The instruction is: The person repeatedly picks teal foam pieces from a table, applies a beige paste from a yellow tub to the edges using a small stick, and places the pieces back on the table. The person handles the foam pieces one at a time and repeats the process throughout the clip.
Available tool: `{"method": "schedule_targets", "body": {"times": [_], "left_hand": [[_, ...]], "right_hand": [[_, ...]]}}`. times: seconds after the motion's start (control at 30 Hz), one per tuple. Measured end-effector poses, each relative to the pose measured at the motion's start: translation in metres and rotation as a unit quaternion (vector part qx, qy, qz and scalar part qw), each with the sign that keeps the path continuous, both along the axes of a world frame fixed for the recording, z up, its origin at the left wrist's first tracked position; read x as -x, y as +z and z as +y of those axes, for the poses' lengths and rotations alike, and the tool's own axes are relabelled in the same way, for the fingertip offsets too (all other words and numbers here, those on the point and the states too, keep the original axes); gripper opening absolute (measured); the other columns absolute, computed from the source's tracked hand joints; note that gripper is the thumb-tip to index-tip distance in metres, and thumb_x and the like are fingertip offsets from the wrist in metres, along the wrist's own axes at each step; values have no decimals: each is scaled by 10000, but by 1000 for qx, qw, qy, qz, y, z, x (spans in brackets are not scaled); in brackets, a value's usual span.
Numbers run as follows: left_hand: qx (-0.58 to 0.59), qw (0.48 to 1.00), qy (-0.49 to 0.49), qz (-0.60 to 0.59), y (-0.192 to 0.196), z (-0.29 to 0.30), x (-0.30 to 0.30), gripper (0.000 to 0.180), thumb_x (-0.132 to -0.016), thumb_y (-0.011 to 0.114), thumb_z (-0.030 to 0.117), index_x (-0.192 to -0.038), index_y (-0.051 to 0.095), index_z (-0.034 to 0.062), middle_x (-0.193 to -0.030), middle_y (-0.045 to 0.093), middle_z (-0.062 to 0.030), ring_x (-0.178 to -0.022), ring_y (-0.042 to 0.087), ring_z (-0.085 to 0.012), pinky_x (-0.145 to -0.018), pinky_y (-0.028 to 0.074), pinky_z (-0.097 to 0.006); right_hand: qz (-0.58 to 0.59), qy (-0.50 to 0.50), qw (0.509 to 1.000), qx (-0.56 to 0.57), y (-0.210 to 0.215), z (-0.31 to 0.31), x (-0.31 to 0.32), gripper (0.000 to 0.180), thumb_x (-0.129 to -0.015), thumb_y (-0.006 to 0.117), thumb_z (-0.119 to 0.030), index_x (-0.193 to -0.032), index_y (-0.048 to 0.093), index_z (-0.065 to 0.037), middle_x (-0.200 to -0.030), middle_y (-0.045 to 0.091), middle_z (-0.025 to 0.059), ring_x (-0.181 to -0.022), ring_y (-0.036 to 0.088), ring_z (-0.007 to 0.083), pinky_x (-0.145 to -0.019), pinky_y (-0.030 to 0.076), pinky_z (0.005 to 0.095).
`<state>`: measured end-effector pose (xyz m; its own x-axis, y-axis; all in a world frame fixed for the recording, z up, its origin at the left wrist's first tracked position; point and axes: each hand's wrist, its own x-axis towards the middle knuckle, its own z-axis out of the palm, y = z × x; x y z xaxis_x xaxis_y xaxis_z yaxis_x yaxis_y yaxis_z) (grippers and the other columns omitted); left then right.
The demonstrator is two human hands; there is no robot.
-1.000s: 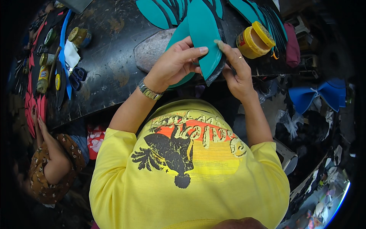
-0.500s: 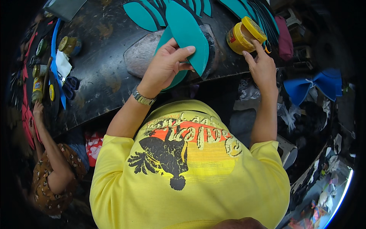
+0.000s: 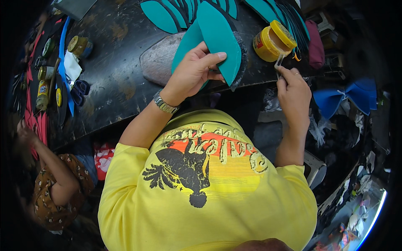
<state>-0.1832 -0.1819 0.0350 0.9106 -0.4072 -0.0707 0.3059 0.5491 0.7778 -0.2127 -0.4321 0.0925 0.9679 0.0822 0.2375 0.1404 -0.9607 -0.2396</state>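
My left hand (image 3: 191, 72) pinches a teal leaf-shaped piece (image 3: 220, 39) with a dark, fuzzy backing between thumb and fingers. A second teal panel (image 3: 184, 48) lies behind it, over a grey stone slab (image 3: 155, 62); whether the two are joined I cannot tell. In my right hand (image 3: 294, 94) is a thin, pale applicator (image 3: 278, 61), its kind unclear, with its tip at the mouth of a yellow jar (image 3: 263, 47). This jar sits tilted toward me, its yellow lid (image 3: 284, 34) raised at the rim and tan paste inside.
More teal pieces (image 3: 159, 16) lie at the far side of the black table (image 3: 113, 88), with a stack (image 3: 272, 14) beyond the jar. Small jars (image 3: 79, 46) and blue strips stand left. A co-worker's arm (image 3: 52, 167) is at lower left. Blue pieces (image 3: 345, 98) hang at right.
My right hand has drawn back from the jar's mouth, and the applicator now shows in its fingers. The left hand still holds the teal piece. The co-worker's hand has left the small bottle.
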Motion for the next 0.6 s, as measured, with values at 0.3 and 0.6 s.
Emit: {"method": "schedule_targets", "body": {"times": [0.3, 0.6], "left_hand": [[72, 993, -95, 12, -1, -1, 2, 252, -969, 619, 148, -1202, 567, 68, -982, 690, -30, -792, 692, -96, -672, 596, -242], [118, 988, -94, 40, 1, 4, 0, 250, -991, 576, 134, -1225, 565, 46, -1007, 700, -44, -793, 694, -80, -685, 593, -218]], "right_hand": [[25, 273, 886, -374, -24, 31, -15, 620, -776, 556, 152, -1333, 617, -112, -1047, 557, 39, -888, 539, 108, -760, 440, 221], [67, 336, 820, -459, -55, 40, -19, 731, -823, 579, 160, -1487, 422, -101, -1288, 569, 41, -904, 557, 95, -840, 471, 236]]}}
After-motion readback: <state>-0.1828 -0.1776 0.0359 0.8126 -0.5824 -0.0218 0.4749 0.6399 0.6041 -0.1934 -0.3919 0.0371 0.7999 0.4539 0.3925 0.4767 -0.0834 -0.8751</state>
